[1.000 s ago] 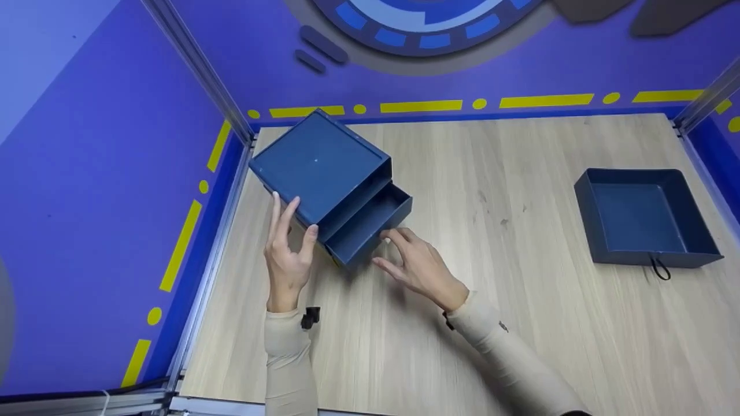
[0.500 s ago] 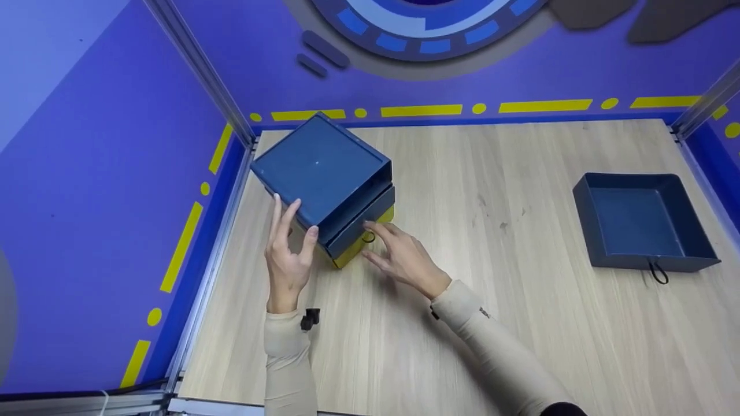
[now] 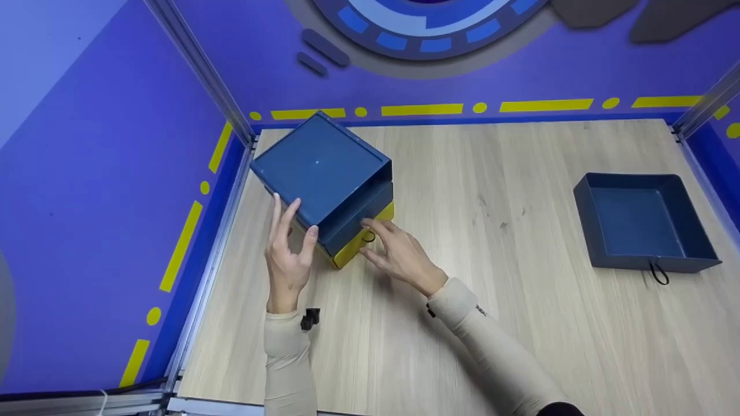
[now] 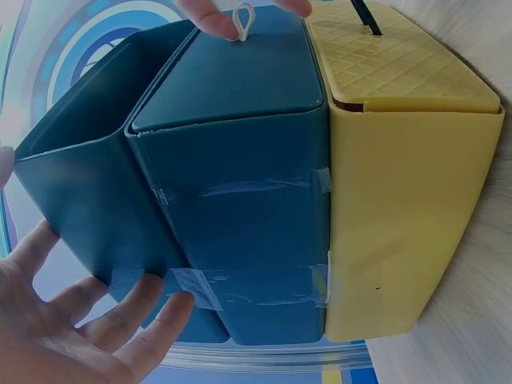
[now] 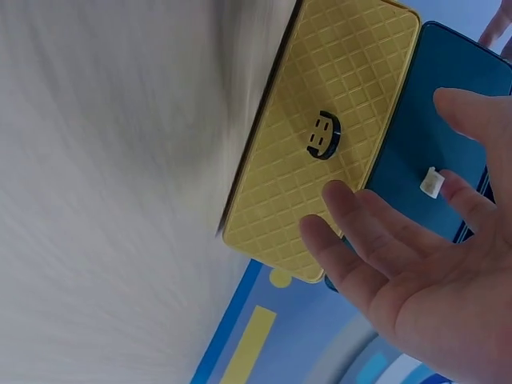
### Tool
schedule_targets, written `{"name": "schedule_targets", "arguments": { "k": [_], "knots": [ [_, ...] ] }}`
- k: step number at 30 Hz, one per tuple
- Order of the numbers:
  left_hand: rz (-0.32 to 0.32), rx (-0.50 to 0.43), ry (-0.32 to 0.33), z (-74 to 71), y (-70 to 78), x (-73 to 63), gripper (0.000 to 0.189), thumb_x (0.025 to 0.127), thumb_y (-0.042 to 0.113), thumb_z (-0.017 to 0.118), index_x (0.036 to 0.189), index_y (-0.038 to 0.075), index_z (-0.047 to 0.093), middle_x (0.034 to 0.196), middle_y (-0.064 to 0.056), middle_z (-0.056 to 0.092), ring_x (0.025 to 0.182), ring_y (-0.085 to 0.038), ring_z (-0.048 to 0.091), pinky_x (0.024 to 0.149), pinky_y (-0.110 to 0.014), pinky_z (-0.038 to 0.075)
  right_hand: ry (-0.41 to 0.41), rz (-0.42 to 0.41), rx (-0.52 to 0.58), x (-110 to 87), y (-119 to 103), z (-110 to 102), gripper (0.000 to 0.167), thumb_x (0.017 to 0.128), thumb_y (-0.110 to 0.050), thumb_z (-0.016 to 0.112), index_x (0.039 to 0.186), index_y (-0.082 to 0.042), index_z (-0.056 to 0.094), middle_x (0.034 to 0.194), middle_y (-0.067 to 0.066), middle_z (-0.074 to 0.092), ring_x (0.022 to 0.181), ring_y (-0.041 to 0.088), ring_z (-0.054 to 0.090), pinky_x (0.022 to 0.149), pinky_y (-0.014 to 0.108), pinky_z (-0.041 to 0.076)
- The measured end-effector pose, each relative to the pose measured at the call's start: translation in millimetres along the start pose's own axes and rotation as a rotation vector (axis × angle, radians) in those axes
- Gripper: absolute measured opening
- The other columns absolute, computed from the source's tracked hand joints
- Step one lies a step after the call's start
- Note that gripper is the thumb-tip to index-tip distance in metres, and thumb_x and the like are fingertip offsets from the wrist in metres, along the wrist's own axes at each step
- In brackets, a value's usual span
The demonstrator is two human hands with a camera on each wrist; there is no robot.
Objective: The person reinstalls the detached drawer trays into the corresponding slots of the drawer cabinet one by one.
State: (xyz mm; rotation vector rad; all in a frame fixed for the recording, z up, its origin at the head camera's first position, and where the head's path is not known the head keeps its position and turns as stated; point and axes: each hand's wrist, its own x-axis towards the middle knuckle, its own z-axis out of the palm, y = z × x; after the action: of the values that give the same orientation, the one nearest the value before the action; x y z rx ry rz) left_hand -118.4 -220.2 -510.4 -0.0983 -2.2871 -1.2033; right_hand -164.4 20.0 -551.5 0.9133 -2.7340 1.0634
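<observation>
A stacked drawer unit stands at the left of the table, two dark blue tiers over a yellow one. Its top slot is a bare opening. Below that, the blue middle drawer sits pushed in, with a small white loop handle on its front. The yellow bottom drawer is closed and carries a black handle. My left hand rests spread fingers against the unit's left side, thumb by the front corner. At the middle drawer's front, my right hand touches with extended fingertips.
A loose dark blue drawer lies upright on the right of the wooden table, its black loop facing the near edge. Blue-purple panels wall the left and back. Clear tape runs along the unit's side.
The middle drawer has slid from partly pulled out to inside the unit, with my right hand following it leftward and inward. The yellow drawer's front came into view; my left hand stayed in place.
</observation>
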Motion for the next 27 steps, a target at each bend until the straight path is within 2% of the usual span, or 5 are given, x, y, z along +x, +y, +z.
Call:
{"name": "schedule_targets", "arguments": {
  "k": [7,11,15,19,27],
  "knots": [
    [0.007,-0.002,0.016,-2.5,-1.6,-0.6,0.058,0.101,0.026,0.072,0.157,0.021,0.056,0.177,-0.011,0.027,0.159,-0.036,0.037,0.115,-0.062,0.048,0.018,0.028,-0.017,-4.9,4.2,-5.3,0.061,0.105,-0.045,0.066,0.155,-0.012,0.054,0.147,0.019,0.062,0.114,0.039,0.073,0.09,0.054,0.062],
    [0.008,-0.003,0.024,-2.4,-1.7,-1.1,0.058,0.101,0.027,0.072,0.156,0.02,0.056,0.177,-0.012,0.027,0.159,-0.037,0.037,0.116,-0.063,0.045,0.026,0.056,-0.016,-11.5,13.1,-13.4,0.062,0.103,-0.042,0.069,0.153,-0.009,0.055,0.148,0.022,0.06,0.119,0.042,0.07,0.093,0.057,0.061],
    [0.014,-0.013,0.016,0.3,-0.3,0.0,0.058,0.101,0.027,0.071,0.156,0.02,0.056,0.177,-0.014,0.027,0.159,-0.037,0.037,0.118,-0.063,0.044,0.042,0.102,-0.018,-25.7,29.1,-27.9,0.064,0.102,-0.039,0.071,0.153,-0.005,0.054,0.149,0.025,0.059,0.129,0.044,0.065,0.103,0.058,0.056],
    [0.018,-0.018,0.012,1.7,-0.2,0.5,0.058,0.1,0.027,0.072,0.156,0.02,0.056,0.177,-0.013,0.027,0.158,-0.037,0.037,0.118,-0.063,0.044,0.057,0.186,-0.005,-41.9,47.2,-45.2,0.067,0.101,-0.039,0.072,0.155,-0.005,0.052,0.152,0.024,0.057,0.135,0.044,0.061,0.111,0.058,0.051],
    [0.027,-0.022,0.014,1.9,-0.8,1.2,0.057,0.1,0.025,0.072,0.155,0.017,0.057,0.176,-0.016,0.028,0.157,-0.04,0.039,0.12,-0.066,0.04,0.116,0.299,-0.051,-79.3,81.6,-83.3,0.068,0.101,-0.034,0.074,0.157,-0.004,0.049,0.152,0.029,0.055,0.122,0.046,0.068,0.103,0.065,0.053]
  ]
}}
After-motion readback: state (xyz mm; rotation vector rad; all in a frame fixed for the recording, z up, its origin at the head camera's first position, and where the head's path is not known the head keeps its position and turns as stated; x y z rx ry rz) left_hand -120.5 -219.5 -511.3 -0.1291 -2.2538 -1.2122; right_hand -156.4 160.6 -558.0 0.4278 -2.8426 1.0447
